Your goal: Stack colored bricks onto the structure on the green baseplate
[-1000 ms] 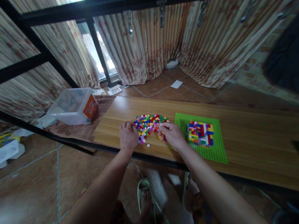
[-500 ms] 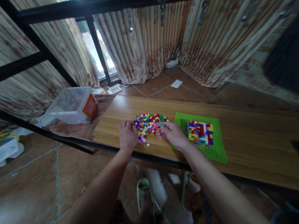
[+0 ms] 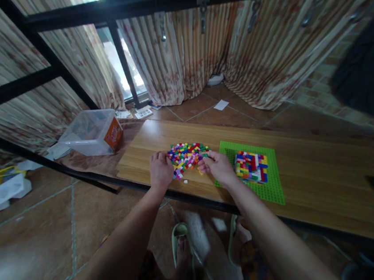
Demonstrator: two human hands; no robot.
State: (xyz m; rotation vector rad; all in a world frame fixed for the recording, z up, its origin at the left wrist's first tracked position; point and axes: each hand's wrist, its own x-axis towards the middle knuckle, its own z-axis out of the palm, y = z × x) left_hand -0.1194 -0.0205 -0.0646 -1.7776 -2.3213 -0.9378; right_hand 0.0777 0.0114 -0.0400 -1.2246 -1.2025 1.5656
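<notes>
Resting loosely curled at the brick pile [image 3: 186, 154], the left hand [image 3: 161, 171] corrals it while the right hand [image 3: 219, 168] pinches, contents unclear, beside the green baseplate [image 3: 272, 189].

Glossy plastic bricks [image 3: 187, 154] are lying on a smooth wood-grain bench [image 3: 311, 176], a studded matt plastic baseplate [image 3: 272, 189] is sitting beside them.

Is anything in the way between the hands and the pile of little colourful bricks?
No. The left hand rests at the left edge of the brick pile, and the right hand touches its right edge. Nothing visible lies between them on the wooden board.
</notes>
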